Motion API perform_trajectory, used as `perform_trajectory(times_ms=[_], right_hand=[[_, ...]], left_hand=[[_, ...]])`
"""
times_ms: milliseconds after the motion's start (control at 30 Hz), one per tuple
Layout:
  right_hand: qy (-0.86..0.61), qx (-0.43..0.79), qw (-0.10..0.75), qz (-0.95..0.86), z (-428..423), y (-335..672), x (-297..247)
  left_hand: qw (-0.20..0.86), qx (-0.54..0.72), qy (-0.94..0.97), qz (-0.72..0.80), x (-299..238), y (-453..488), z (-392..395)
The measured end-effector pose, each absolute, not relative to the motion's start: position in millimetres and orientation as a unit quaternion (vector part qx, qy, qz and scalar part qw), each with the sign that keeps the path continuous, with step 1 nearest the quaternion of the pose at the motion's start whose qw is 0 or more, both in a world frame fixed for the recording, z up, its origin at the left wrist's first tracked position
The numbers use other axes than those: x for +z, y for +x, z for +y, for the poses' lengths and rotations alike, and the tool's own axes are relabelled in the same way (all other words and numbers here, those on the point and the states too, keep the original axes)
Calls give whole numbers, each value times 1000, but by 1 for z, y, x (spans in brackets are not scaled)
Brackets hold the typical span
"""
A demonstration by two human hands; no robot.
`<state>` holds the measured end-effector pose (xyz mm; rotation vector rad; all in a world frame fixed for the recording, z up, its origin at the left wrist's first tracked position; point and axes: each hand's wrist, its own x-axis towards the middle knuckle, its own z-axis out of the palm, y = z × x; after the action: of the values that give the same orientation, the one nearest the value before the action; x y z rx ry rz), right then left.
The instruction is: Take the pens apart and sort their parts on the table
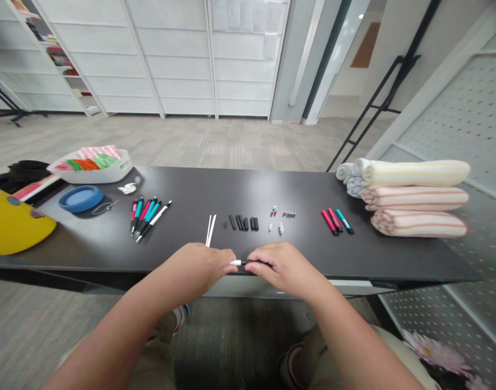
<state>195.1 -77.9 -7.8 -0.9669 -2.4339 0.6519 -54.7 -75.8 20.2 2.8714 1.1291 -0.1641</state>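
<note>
left hand (203, 266) pinching white tip of pen (243, 262), right hand (281, 269) gripping black barrel; best hold it straight, low over bench (89, 244).

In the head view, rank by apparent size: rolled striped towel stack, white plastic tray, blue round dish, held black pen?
1. rolled striped towel stack
2. white plastic tray
3. blue round dish
4. black pen, mostly covered, so unsure

Black table (231, 189): pens (148, 215), towels (418, 197), perhaps springs (224, 223)
</note>
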Motion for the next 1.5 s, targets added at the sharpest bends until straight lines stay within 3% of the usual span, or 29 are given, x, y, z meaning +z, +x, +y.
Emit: perform_trajectory(times_ms=[267,400,600,1167,1500], right_hand=[[-384,260,251,-849,-78,201,-8],[-399,274,282,-828,-75,201,-7],[-401,222,324,-828,-73,193,-9],[-509,-22,423,-749,-61,203,-2],[-500,-62,354,-788,-48,194,-16]], left_hand=[[137,-15,897,419,38,-91,-73],[195,100,862,457,44,-132,-66],[163,195,831,495,33,-121,-68],[38,234,874,424,-1,-68,-55],[53,208,898,383,-8,-41,-43]])
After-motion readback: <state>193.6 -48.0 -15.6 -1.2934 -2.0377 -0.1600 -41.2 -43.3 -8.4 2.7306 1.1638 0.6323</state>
